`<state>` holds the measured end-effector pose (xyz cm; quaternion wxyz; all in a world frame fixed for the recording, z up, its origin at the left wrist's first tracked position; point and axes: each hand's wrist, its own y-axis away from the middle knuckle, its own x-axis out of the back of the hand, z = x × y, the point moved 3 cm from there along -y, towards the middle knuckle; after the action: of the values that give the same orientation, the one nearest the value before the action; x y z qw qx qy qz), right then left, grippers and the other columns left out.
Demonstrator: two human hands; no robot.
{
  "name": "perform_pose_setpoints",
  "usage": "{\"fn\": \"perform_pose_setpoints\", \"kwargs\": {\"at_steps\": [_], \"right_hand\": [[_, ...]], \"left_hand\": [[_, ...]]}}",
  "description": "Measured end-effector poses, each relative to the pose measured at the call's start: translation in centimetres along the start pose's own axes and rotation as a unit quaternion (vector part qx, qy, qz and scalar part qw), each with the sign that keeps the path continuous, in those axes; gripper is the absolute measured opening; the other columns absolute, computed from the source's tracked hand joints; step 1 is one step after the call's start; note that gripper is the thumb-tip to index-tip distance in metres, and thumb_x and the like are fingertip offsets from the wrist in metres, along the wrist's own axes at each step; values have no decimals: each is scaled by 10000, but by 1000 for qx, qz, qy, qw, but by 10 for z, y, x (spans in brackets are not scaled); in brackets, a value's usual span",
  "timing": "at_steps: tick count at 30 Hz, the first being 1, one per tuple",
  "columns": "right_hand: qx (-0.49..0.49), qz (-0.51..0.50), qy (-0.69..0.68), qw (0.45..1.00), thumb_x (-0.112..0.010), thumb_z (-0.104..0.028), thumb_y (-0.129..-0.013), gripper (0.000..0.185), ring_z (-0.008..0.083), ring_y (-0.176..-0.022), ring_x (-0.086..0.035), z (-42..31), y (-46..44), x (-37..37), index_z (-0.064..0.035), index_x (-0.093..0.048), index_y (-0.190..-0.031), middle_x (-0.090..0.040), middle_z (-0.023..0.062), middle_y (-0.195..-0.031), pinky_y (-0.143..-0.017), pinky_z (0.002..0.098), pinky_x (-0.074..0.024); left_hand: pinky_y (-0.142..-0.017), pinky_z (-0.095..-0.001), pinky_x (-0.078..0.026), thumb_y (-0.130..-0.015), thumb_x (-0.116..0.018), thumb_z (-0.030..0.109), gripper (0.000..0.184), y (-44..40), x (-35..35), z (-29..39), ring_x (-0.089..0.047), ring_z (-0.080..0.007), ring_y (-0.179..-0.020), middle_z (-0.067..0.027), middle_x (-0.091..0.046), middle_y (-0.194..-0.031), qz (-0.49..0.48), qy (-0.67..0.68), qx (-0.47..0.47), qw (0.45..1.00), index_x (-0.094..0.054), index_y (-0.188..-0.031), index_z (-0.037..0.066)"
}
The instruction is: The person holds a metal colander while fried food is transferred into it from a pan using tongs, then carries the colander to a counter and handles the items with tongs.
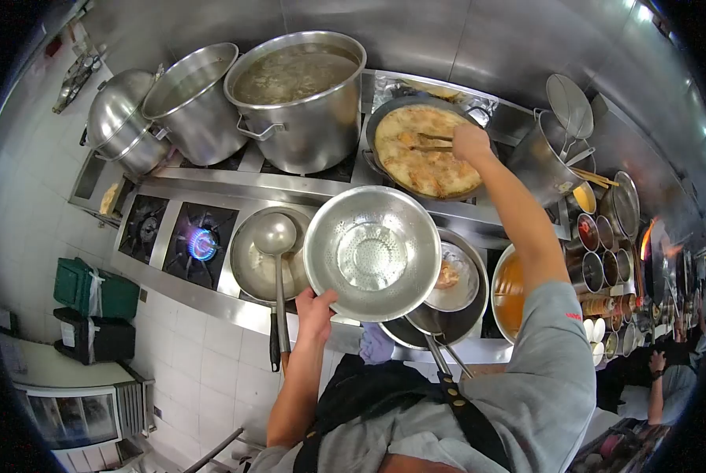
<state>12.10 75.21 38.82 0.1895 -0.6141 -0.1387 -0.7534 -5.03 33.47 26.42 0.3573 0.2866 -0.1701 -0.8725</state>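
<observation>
My left hand (316, 313) grips the rim of a wide perforated metal colander (372, 252), which is tilted up and has nothing in it. My right hand (471, 143) reaches over a wok (374, 162) of bubbling, foamy oil with golden pieces frying in it. Closed in that hand is a pair of wooden chopsticks (435, 143), their tips among the frying pieces (408, 140). Below the colander, a strainer (463, 296) with a pale piece of food rests over a dark pan (479, 319).
A ladle (274, 234) lies across a pan (242, 252) at left, near a lit blue burner (202, 244). Large stockpots (313, 130) line the back. A pot with strainers (546, 150) stands right, beside an orange-liquid pan (510, 296). Another person's arm (656, 382) shows far right.
</observation>
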Motion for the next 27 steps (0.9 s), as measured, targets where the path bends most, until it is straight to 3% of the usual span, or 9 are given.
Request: {"fn": "perform_pose_setpoints", "kwargs": {"at_steps": [2,5,8,14,27], "right_hand": [[4,50,-15,999,-655,-145,-695,246,311,-919,-637,14,9,-3,-30,-673,-912,-656,176,-958,-772,393,-521],[-33,-35,-7,999,-617,-141,-711,249,323,-917,-632,29,29,10,-38,-663,-932,-649,174,-965,-770,400,-519],[-29,10,-9,999,-571,-113,-745,226,330,-900,-638,47,55,14,-41,-665,-937,-650,175,-970,-781,403,-520],[-33,14,17,999,-596,-157,-735,214,324,-901,-632,68,76,-1,-45,-651,-910,-644,175,-929,-771,418,-515],[15,2,65,998,-543,-131,-782,194,293,-944,-633,40,71,16,-81,-679,-911,-642,150,-1022,-757,379,-524]], "left_hand": [[-623,-328,-521,-690,-566,-50,259,3,-6,2,-623,-213,-741,-116,-630,-893,2,4,-1,1000,-585,-948,-67],[-630,-340,-525,-678,-572,-56,278,1,-10,3,-626,-225,-754,-119,-631,-900,-3,1,3,1000,-582,-956,-71],[-653,-358,-534,-683,-564,-59,304,-1,-19,0,-627,-245,-787,-133,-622,-934,-15,-8,7,1000,-560,-987,-78],[-694,-394,-547,-705,-547,-46,358,0,-35,-4,-626,-278,-850,-164,-602,-991,-46,-26,3,999,-509,-1058,-92],[-703,-395,-542,-697,-553,-25,396,8,-41,-6,-631,-276,-844,-171,-603,-998,-52,-45,5,998,-498,-1082,-100]]}}
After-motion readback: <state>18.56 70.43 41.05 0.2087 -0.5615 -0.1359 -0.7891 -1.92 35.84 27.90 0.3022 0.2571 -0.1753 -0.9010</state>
